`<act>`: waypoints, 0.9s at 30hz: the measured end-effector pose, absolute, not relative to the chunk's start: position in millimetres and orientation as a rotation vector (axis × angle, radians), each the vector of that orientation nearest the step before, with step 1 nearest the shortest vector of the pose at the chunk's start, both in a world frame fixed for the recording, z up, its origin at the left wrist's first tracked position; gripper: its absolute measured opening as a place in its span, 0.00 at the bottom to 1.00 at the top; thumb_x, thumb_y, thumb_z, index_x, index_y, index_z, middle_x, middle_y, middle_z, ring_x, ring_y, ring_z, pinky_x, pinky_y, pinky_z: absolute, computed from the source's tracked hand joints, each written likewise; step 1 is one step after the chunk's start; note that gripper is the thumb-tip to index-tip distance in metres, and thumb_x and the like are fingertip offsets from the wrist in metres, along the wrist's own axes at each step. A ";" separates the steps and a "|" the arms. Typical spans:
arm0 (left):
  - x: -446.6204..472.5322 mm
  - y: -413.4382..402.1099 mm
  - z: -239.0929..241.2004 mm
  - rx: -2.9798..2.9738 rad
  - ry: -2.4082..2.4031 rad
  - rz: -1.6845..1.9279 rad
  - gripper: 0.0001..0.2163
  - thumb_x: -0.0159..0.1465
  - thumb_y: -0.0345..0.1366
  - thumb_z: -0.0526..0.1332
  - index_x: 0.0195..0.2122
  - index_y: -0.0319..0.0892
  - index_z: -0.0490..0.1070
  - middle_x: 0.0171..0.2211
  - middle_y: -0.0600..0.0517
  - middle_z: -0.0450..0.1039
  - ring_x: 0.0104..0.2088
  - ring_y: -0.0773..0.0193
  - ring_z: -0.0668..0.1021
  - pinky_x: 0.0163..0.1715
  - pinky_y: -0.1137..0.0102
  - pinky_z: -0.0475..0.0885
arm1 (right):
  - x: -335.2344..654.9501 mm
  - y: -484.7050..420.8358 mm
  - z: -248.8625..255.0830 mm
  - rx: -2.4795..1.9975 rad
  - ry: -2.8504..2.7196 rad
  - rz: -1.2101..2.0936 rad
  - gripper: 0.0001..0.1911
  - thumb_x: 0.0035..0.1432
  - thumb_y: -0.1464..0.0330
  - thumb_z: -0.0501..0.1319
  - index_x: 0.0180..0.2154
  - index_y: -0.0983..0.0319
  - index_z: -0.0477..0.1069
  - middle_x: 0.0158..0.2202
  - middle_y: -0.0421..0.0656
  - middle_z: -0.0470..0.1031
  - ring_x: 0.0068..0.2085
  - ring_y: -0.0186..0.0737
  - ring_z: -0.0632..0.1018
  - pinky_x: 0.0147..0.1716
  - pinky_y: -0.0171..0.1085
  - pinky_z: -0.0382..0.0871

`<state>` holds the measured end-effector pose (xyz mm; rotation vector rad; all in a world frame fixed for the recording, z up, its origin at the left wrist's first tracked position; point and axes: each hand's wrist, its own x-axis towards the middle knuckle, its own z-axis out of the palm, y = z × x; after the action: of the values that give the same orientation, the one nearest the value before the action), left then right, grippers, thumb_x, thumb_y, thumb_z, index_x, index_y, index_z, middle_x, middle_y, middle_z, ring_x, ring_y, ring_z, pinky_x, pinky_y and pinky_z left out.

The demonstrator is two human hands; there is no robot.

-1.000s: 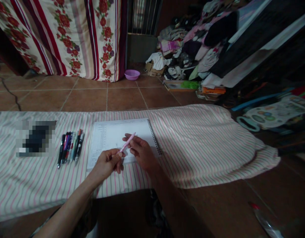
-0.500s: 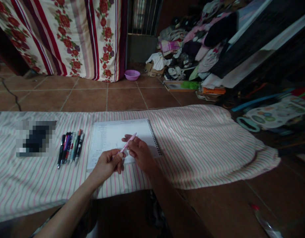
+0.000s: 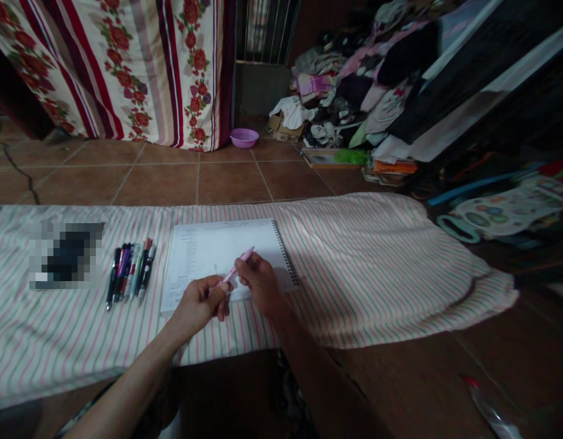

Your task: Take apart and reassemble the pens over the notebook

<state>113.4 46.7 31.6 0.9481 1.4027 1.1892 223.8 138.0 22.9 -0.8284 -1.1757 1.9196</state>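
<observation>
Head view: grasping a pink pen (image 3: 231, 274) near its lower end with the left hand (image 3: 199, 300); pinching it farther up with the right hand (image 3: 261, 285); holding it aslant over a spiral-bound notebook (image 3: 230, 236) on a striped cloth (image 3: 354, 262), with a row of pens (image 3: 137, 271) near the notebook's left edge.

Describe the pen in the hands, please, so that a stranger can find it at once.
Find the striped cloth, then the white spiral notebook lying on it. Over its page, the left hand and the right hand hold a slim pink pen. Unlike the row of pens lying on the cloth, this one is held up.
</observation>
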 end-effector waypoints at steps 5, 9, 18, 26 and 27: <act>112.1 46.8 40.8 0.871 1.396 1.172 0.16 0.56 0.48 0.59 0.26 0.38 0.67 0.11 0.55 0.65 0.16 0.65 0.71 0.20 0.72 0.61 | 228.3 137.4 31.9 -0.687 -1.103 2.083 0.16 0.48 0.60 0.64 0.39 0.60 0.72 0.40 0.45 0.75 0.26 0.29 0.64 0.19 0.32 0.48; 112.7 46.4 43.5 0.816 1.387 1.183 0.16 0.54 0.49 0.61 0.28 0.37 0.68 0.12 0.57 0.64 0.15 0.67 0.70 0.18 0.73 0.60 | 228.4 140.0 28.9 -0.720 -1.134 2.065 0.13 0.47 0.63 0.64 0.36 0.61 0.74 0.34 0.44 0.76 0.25 0.29 0.64 0.21 0.33 0.51; 114.9 46.5 37.3 0.916 1.411 1.163 0.18 0.56 0.51 0.59 0.26 0.38 0.67 0.11 0.55 0.65 0.15 0.67 0.69 0.19 0.73 0.60 | 223.8 138.0 21.4 -0.809 -1.180 1.926 0.13 0.45 0.61 0.66 0.23 0.62 0.66 0.18 0.34 0.63 0.20 0.27 0.59 0.20 0.32 0.49; 114.3 47.3 45.7 0.782 1.348 1.193 0.17 0.52 0.49 0.62 0.26 0.38 0.67 0.12 0.58 0.63 0.14 0.69 0.68 0.21 0.72 0.64 | 230.3 139.4 36.0 -0.755 -1.049 2.102 0.15 0.44 0.61 0.66 0.36 0.60 0.75 0.37 0.44 0.76 0.27 0.29 0.65 0.21 0.32 0.52; 114.5 47.1 44.8 0.788 1.346 1.192 0.17 0.53 0.49 0.62 0.26 0.38 0.67 0.12 0.58 0.63 0.15 0.69 0.68 0.21 0.72 0.64 | 229.9 140.6 34.2 -0.777 -1.045 2.093 0.14 0.43 0.61 0.67 0.34 0.60 0.75 0.35 0.44 0.76 0.27 0.29 0.65 0.22 0.32 0.52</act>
<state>114.5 47.1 44.8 0.7876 1.3460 1.1919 229.9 140.6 34.2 -0.7765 -1.0447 2.0927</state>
